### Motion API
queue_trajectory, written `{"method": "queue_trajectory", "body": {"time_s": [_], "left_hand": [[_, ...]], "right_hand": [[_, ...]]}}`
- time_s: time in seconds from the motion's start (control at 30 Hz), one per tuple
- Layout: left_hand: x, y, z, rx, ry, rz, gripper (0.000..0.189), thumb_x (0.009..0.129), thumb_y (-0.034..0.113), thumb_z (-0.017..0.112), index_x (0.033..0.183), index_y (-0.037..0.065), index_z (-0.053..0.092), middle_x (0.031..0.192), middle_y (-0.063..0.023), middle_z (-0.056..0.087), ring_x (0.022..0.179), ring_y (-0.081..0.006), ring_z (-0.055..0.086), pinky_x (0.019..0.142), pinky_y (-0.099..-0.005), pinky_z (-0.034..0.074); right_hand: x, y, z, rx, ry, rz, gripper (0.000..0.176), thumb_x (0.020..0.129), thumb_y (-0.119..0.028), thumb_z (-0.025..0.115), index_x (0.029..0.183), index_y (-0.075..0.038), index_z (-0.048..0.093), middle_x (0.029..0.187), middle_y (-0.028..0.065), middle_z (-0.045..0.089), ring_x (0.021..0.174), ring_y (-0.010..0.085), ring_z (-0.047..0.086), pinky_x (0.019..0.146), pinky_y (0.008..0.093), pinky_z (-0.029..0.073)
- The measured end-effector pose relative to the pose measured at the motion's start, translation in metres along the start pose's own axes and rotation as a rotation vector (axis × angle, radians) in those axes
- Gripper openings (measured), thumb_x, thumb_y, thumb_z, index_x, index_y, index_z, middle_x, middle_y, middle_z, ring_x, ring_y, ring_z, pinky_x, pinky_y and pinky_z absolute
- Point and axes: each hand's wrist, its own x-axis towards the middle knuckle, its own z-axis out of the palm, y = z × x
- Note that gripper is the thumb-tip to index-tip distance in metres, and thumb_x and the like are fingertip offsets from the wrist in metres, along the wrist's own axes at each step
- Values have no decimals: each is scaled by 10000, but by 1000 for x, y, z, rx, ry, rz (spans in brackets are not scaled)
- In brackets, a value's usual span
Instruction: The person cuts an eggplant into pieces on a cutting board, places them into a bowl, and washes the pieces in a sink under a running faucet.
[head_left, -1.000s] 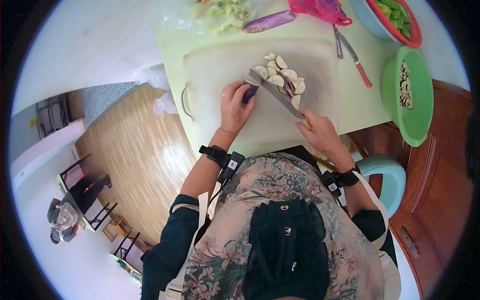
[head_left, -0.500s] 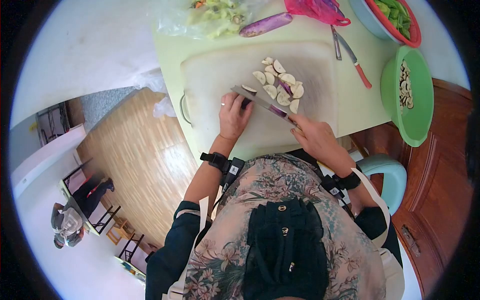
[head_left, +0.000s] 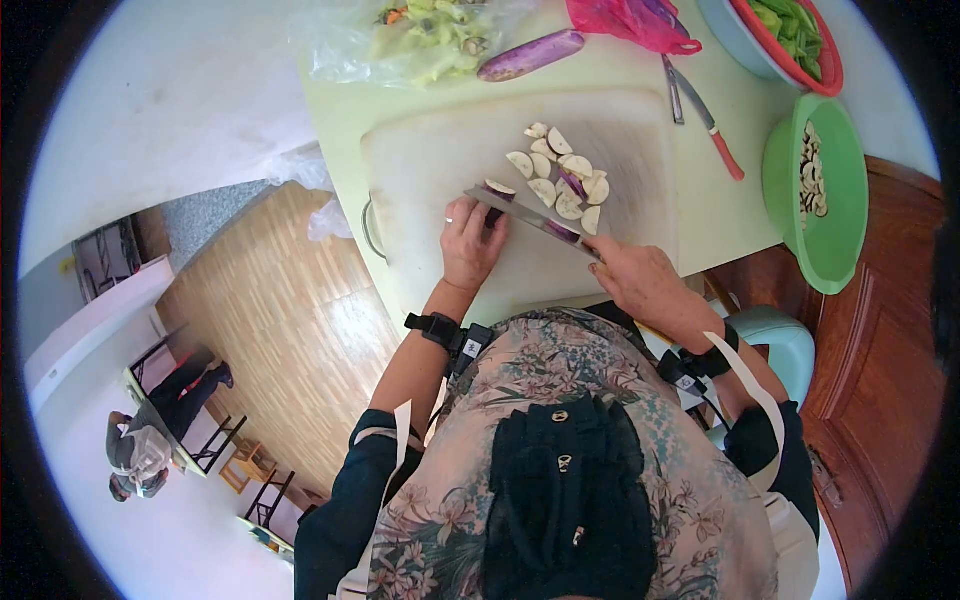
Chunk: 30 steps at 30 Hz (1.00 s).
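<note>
My right hand (head_left: 640, 280) is closed round the handle of a knife (head_left: 535, 215), whose blade reaches left across the white cutting board (head_left: 430, 150). Its tip lies by the fingers of my left hand (head_left: 472, 240). Those fingers are bent round a dark purple eggplant piece (head_left: 493, 214), mostly hidden by the blade and fingers. One pale slice (head_left: 499, 187) stands just beyond the blade. Several half-round eggplant slices (head_left: 568, 203) lie in a loose group on the board, right of the blade.
A whole eggplant (head_left: 530, 56), a clear bag of trimmings (head_left: 420, 40) and a pink bag (head_left: 640, 22) lie behind the board. Right are a red-handled knife (head_left: 725, 152), a green basin (head_left: 845, 190) with slices and a red basket (head_left: 835, 70). Another person (head_left: 140, 450) is far left.
The blade and both hands have shifted slightly, and the slice beyond the blade now shows more of its pale face. My hands keep their hold.
</note>
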Motion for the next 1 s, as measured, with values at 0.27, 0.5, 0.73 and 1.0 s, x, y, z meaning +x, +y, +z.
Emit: {"method": "queue_trajectory", "body": {"time_s": [0.27,0.5,0.73,1.0], "left_hand": [[1,0,0,-16,10,13,310,661,31,723,933,-1,579,921,-139,549,850,-323,567,709,-377,492],[-3,-4,4,6,10,4,309,655,37,730,919,-1,574,924,-141,546,845,-324,563,697,-376,497],[-1,1,4,-18,52,18,317,677,30,718,960,15,576,961,-143,556,864,-317,564,727,-375,496],[-2,3,2,-13,78,29,279,725,37,696,982,11,593,1011,-158,568,901,-323,555,763,-389,475]], "right_hand": [[13,-2,3,88,-30,28,279,863,-146,531,1116,-38,487,869,222,615,797,408,589,687,481,451],[42,-14,25,34,24,27,278,867,-171,512,1110,-38,491,844,213,622,783,400,603,664,485,456],[61,-22,35,-15,130,1,293,854,-190,534,1107,-44,501,791,218,618,775,400,605,660,489,458],[27,-5,29,110,196,47,273,841,-183,559,1080,-51,545,808,221,609,768,396,594,657,486,445]]}}
